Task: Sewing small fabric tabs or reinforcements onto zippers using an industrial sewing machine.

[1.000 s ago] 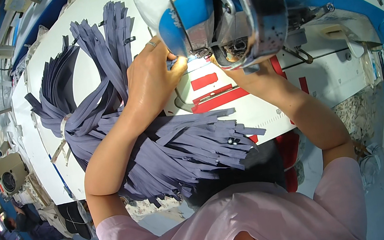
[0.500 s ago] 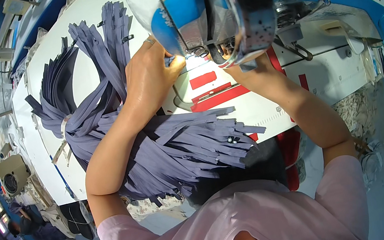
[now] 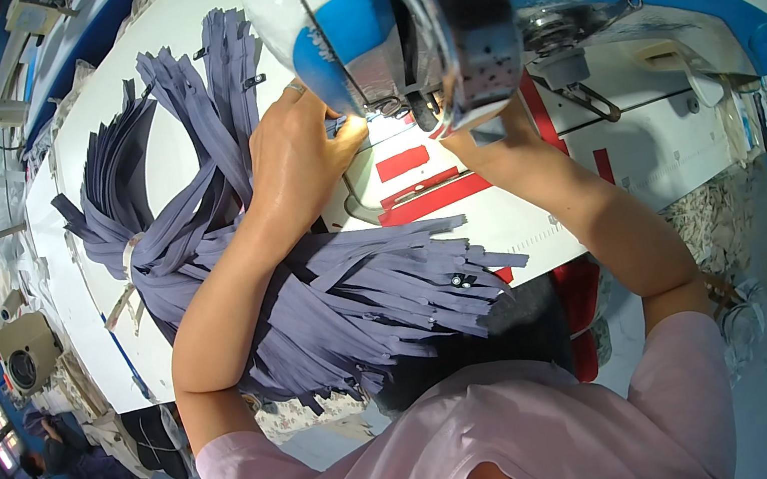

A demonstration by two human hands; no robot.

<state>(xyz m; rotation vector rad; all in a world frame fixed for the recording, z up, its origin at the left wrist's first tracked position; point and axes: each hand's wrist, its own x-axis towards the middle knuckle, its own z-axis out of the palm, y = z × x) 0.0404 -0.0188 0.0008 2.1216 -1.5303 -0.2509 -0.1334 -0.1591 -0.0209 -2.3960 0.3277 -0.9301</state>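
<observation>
Beside the needle area of a white and blue sewing machine (image 3: pixel 343 28), my left hand (image 3: pixel 294 158) is closed in a pinch. A bit of grey-blue zipper tape (image 3: pixel 333 127) shows at its fingertips. Across from it, my right hand (image 3: pixel 504 143) reaches in under the machine head, which hides most of its fingers; what they hold cannot be seen. A large bundle of grey-blue zippers (image 3: pixel 333 299) lies on the table to the left, tied with a pale band (image 3: pixel 130 253). My left forearm crosses over the bundle.
Red tape strips (image 3: pixel 438 198) mark the white table (image 3: pixel 339 214) in front of the needle area. A metal lever (image 3: pixel 583 94) hangs at the machine's right. Fabric scraps (image 3: pixel 724 213) lie below the table's right edge. Another person (image 3: pixel 74 454) is at the far left.
The machine head appears slightly farther left in the picture. My right hand and wrist have shifted a little; my left hand keeps its pinch almost in place. The zipper bundle lies as before.
</observation>
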